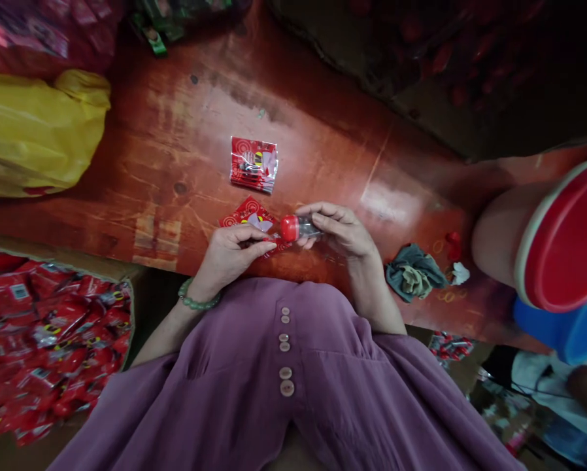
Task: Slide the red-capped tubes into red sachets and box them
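Observation:
My right hand (345,229) is closed around a small clear container with a red domed cap (289,228) and dark contents, the cap pointing left. My left hand (234,255), with a green bead bracelet at the wrist, pinches a red printed packet (280,244) at its edge. The packet's far end lies close under the cap; whether they touch I cannot tell. Just behind my left hand another red printed packet (244,212) lies flat on the table. Farther back sits a stack of red packets (254,165).
On the orange-red table (176,150) stand a yellow bag (38,134) at left and a pinkish tub with a red lid (568,235) at right. A grey-green cloth (414,271) lies near my right forearm. A carton (134,301) of filled red packets (53,340) stands at lower left.

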`<action>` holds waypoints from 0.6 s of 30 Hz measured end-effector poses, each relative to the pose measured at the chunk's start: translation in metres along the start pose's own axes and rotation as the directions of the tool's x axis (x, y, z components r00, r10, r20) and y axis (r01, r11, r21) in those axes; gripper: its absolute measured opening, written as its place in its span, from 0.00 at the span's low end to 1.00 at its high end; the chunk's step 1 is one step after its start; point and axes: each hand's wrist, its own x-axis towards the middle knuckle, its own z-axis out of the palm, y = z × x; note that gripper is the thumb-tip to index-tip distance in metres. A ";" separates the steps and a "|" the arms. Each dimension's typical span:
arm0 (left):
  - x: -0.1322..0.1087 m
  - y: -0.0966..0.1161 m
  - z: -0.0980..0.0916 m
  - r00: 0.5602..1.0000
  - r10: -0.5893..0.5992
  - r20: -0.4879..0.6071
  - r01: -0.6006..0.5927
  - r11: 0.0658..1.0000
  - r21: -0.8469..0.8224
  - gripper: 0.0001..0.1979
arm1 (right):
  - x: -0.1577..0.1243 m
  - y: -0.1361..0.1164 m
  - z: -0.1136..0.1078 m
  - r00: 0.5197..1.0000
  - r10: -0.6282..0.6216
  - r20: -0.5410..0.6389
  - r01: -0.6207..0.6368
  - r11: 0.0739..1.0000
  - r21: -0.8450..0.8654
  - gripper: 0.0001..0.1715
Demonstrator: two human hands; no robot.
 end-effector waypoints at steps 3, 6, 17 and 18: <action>0.001 0.001 -0.001 1.000 -0.008 -0.026 0.008 1.000 -0.013 0.04 | 0.005 0.001 -0.006 0.999 0.046 0.000 -0.046 0.997 0.056 0.29; 0.002 0.002 -0.002 1.000 -0.015 -0.021 0.014 1.000 -0.020 0.04 | 0.007 -0.004 -0.013 0.997 0.072 0.005 -0.072 0.997 0.040 0.36; 0.006 0.004 0.006 1.000 -0.016 0.009 0.016 1.000 -0.026 0.03 | 0.006 -0.006 -0.017 1.000 0.008 0.020 -0.008 1.000 -0.010 0.24; 0.006 0.006 0.006 1.000 -0.018 0.009 0.018 0.999 -0.028 0.03 | 0.006 -0.005 -0.017 1.000 0.012 0.009 -0.012 1.000 -0.013 0.23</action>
